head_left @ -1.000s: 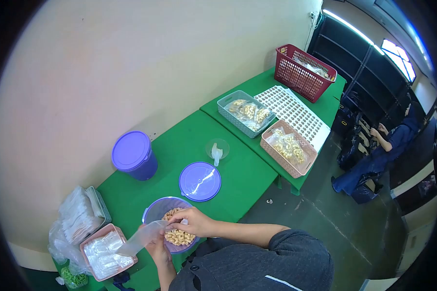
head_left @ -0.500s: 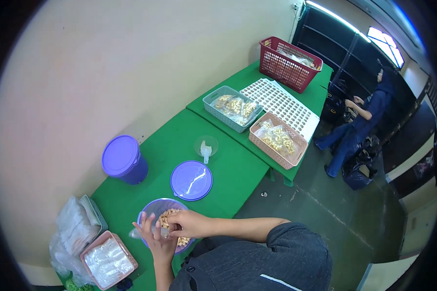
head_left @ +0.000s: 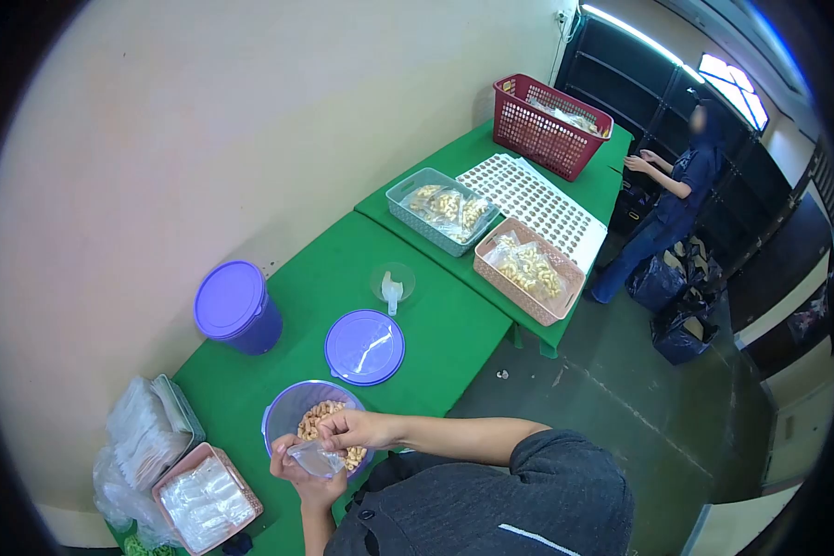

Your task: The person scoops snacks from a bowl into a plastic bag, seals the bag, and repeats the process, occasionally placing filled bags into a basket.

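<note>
Above the open purple tub (head_left: 283, 405), both of my hands hold a small clear plastic bag (head_left: 316, 460). My left hand (head_left: 298, 480) is wrapped round the bag from below, its fingers closed. With thumb and fingers pinched, my right hand (head_left: 354, 429) grips the bag near its upper edge. Light-brown curved snack pieces (head_left: 319, 414) lie inside the tub, partly hidden by my hands. The bag looks flat, with nothing visible in it. Just beyond the tub, a round purple lid (head_left: 365, 347) lies on the green tablecloth (head_left: 454, 357).
A lidded purple tub (head_left: 238, 310) stands near the wall, and a clear bowl with a scoop (head_left: 392, 289) lies farther along. Pink basket (head_left: 208, 500) holds clear bags. Filled bags sit in a teal basket (head_left: 443, 211) and peach basket (head_left: 531, 271). A person (head_left: 681, 185) stands beyond the tables.
My left hand's fingers have gone from spread to closed round the bag, which now shows more plainly between both hands. The other person has straightened up and shifted toward the tables.
</note>
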`<action>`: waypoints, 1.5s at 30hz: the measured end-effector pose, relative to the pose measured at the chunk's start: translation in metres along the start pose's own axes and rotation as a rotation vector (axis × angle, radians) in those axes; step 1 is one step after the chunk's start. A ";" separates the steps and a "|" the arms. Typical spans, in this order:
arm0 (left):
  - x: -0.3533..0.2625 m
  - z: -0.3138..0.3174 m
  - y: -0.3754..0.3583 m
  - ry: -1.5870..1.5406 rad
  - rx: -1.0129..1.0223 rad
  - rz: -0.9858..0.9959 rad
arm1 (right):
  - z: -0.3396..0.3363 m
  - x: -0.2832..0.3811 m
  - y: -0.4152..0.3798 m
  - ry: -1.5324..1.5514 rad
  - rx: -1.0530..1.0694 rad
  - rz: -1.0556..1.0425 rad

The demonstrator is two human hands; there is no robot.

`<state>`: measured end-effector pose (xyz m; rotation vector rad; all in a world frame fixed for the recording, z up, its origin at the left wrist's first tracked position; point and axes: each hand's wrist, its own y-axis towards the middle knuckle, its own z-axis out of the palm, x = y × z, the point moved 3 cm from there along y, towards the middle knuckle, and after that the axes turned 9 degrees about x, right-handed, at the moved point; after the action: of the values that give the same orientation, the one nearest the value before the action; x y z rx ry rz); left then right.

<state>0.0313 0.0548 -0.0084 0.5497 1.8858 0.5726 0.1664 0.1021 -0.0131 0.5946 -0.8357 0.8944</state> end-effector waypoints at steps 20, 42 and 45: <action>0.007 -0.008 -0.004 0.114 0.065 -0.077 | -0.004 0.002 0.003 0.046 0.113 0.043; -0.017 -0.006 0.014 0.472 0.337 0.026 | 0.021 0.041 -0.003 -1.012 -0.203 0.072; -0.010 -0.002 0.012 0.284 0.244 0.090 | 0.027 0.043 -0.005 -0.994 -0.229 0.072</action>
<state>0.0341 0.0578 0.0067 0.7467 2.2266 0.5012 0.1757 0.0980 0.0369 0.8135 -1.8338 0.5158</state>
